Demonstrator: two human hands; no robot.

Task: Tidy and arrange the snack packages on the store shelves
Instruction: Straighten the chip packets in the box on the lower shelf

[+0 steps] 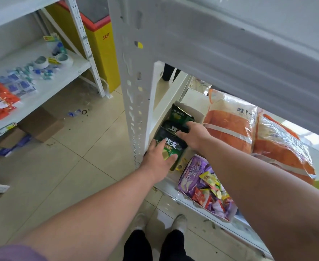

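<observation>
Reaching into the low shelf (175,193) with both arms, this person has got hold of the dark green snack bags sitting in a white box (196,114) at the shelf's left end, right up against the white post (131,91). Left hand (157,160) is wrapped around the nearest green bag (170,143), thumb across the front, fingers curled round its lower edge. Right hand (194,135) is a bit farther in, fingers curled over the middle green bag (173,127). A third green bag (179,114) stands behind those at the far end of the box. Just right of it, near the front edge, there's a purple box of mixed candy (192,176), and farther right two big orange bags (230,125).
</observation>
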